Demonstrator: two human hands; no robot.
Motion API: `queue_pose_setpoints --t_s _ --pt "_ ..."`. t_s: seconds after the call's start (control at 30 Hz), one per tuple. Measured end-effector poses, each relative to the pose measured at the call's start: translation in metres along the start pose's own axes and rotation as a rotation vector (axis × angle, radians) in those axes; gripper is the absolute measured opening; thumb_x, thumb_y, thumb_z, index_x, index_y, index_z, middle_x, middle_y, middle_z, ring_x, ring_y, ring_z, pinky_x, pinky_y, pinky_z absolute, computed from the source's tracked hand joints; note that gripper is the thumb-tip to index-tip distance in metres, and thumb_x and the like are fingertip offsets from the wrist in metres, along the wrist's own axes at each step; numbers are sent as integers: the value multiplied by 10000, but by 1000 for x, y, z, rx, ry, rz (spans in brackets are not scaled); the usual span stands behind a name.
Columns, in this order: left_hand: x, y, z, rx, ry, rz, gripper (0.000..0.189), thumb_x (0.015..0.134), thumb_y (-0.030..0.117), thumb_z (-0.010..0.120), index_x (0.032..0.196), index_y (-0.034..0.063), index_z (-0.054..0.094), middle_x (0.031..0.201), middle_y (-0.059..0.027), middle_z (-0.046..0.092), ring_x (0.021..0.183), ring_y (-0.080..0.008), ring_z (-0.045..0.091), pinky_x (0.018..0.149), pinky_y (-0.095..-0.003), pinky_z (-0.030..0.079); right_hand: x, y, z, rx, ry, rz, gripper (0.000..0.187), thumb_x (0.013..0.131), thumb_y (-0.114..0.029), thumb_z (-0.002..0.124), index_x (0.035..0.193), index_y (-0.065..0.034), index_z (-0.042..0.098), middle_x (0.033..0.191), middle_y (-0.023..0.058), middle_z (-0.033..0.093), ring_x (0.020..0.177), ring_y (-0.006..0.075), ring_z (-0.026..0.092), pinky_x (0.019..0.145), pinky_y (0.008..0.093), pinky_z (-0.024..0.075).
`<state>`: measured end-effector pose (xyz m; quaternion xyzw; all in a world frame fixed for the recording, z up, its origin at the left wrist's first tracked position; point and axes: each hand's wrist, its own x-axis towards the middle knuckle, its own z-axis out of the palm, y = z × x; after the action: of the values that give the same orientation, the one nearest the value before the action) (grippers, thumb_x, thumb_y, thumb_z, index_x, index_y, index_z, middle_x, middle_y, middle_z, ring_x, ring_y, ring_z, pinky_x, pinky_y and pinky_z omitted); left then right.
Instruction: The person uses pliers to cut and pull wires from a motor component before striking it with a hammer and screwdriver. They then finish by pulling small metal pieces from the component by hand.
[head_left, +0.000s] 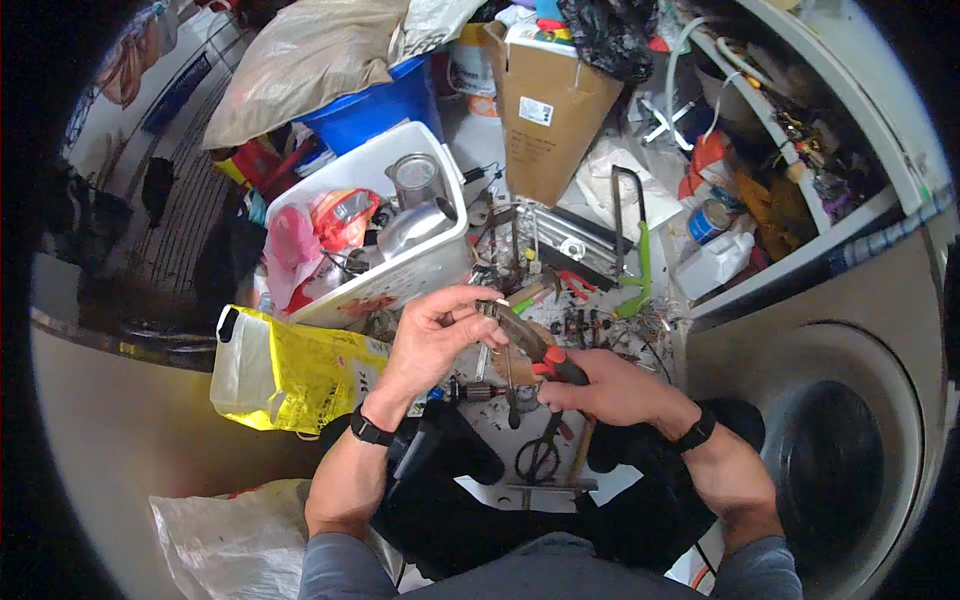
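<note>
My right hand (600, 386) grips pliers with red and black handles (556, 365), their metal jaws pointing up and to the left. At the tip of the jaws, the fingers of my left hand (442, 334) pinch a small dark metal piece (491, 307); its exact kind is too small to tell. Below the hands, a motor armature (480, 391) lies on the floor, with a screwdriver (514, 409) beside it. A combination wrench (481, 363) lies near my left fingers.
A white plastic tub (360, 289) of metal parts stands ahead left, beside a yellow bag (322, 375). Ahead right lie a green hacksaw (643, 277), red-handled pliers (576, 285) and a white jug (716, 264). A tall cardboard box (555, 112) stands beyond. A front-loading washing machine (817, 337) is at right.
</note>
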<state>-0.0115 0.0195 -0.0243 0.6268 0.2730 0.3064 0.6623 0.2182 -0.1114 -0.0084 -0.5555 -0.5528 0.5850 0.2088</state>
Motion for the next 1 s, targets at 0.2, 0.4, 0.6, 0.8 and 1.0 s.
queue_pose_setpoints --t_s 0.2,0.4,0.6,0.8,1.0 --pt "-4 -29 -16 -489 -11 -58 316 936 162 729 1191 -7 649 1026 -181 721 805 -243 728 702 -339 597 18 -10 -9 16 -112 52 374 965 -323 645 1203 -35 620 848 96 656 785 194 623 746 360 506" --pt "-6 -29 -20 -489 37 -25 352 962 201 697 1228 -14 611 1121 -211 682 873 -275 725 710 -362 607 25 6 -10 5 123 -92 378 954 -315 664 1190 -22 626 823 114 663 752 186 632 726 358 513" --pt "-12 -33 -4 -539 -56 -189 348 967 155 680 1247 -32 595 1044 -187 718 851 -254 725 702 -344 606 38 -6 -1 -11 408 -246 379 912 -316 714 1124 -9 646 863 135 697 777 212 666 742 361 521" --pt "-5 -33 3 -340 -151 -175 280 1001 97 620 1258 -13 603 1009 -138 719 870 -223 719 738 -344 596 48 -21 -3 0 495 -310 398 782 -240 741 1082 4 648 832 137 707 721 229 667 706 364 529" --pt "-2 -36 16 -300 -130 -175 305 964 162 688 1209 -9 630 942 -127 725 783 -205 717 680 -322 593 44 -13 -8 -36 524 -332 364 798 -209 718 1086 1 647 863 143 697 738 216 662 709 365 523"
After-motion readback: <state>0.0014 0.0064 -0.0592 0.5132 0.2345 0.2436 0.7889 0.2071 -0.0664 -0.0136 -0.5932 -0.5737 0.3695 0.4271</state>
